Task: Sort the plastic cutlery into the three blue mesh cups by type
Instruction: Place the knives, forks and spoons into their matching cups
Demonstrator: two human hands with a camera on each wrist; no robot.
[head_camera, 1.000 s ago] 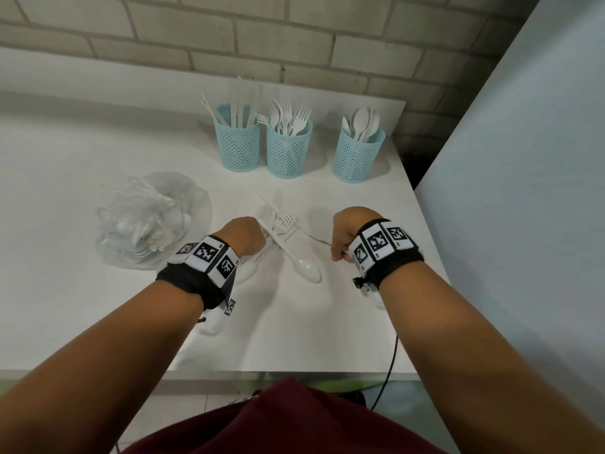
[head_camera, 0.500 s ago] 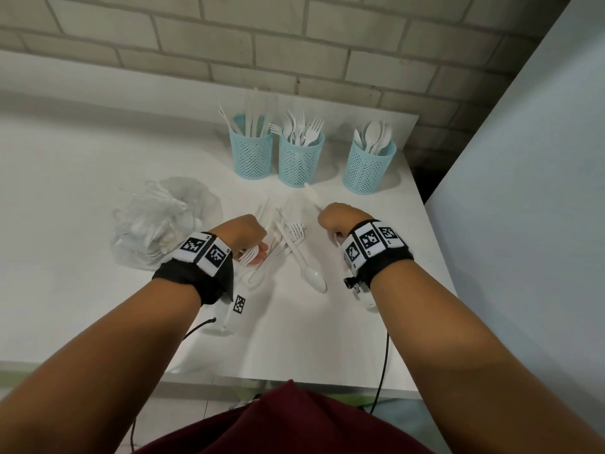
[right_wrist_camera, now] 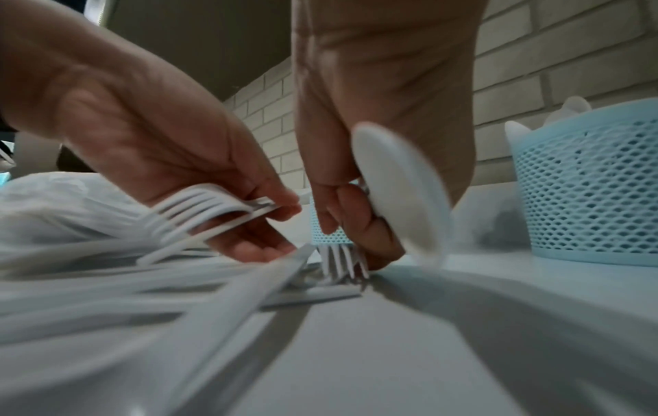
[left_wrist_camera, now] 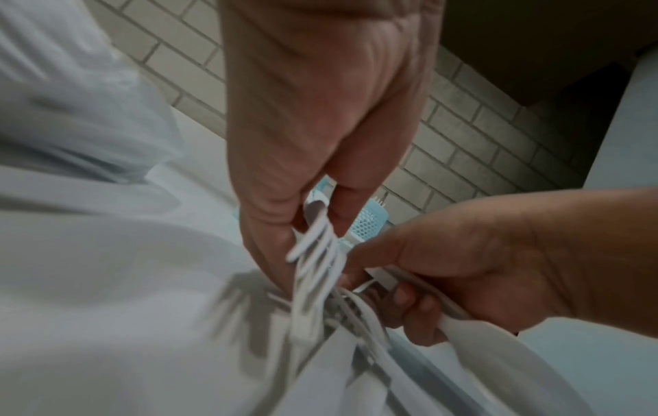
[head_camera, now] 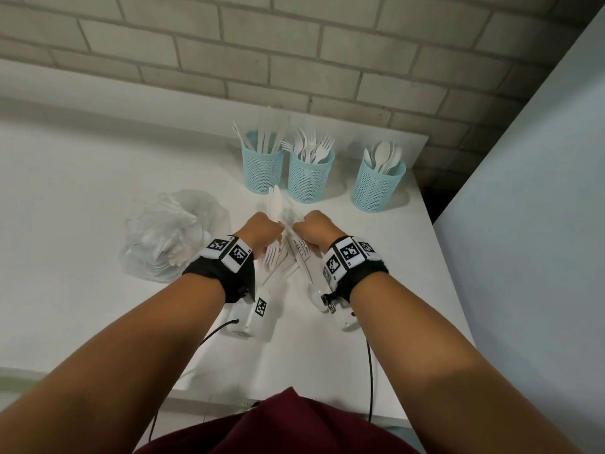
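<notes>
Head view first: three blue mesh cups stand in a row near the tabletop's [head_camera: 82, 178] far edge, the knife cup [head_camera: 263, 172] leftmost, the fork cup [head_camera: 309, 180] touching or just beside it, the spoon cup [head_camera: 376, 188] apart toward the far right corner. A clear plastic bag [head_camera: 170, 234] of more cutlery lies left of the hands. Between the wrists a loose pile of cutlery [head_camera: 284, 263] rests on the tabletop, too tangled to count. The left hand [head_camera: 262, 232] grips pieces whose handles [head_camera: 276, 201] point toward the far edge.

Left wrist view shows what the head view hides: those held pieces are forks [left_wrist_camera: 317, 253], pinched between thumb and fingers, tines pointing back toward the near edge; their number is blurred. The right hand [left_wrist_camera: 480, 267] sits just beside, fingers curled round a spoon [left_wrist_camera: 473, 332].

Right wrist view: the spoon's bowl [right_wrist_camera: 402, 191] stands on edge against the right palm, and the fingertips [right_wrist_camera: 370, 236] pinch one fork [right_wrist_camera: 342, 261], tines down on the tabletop.
</notes>
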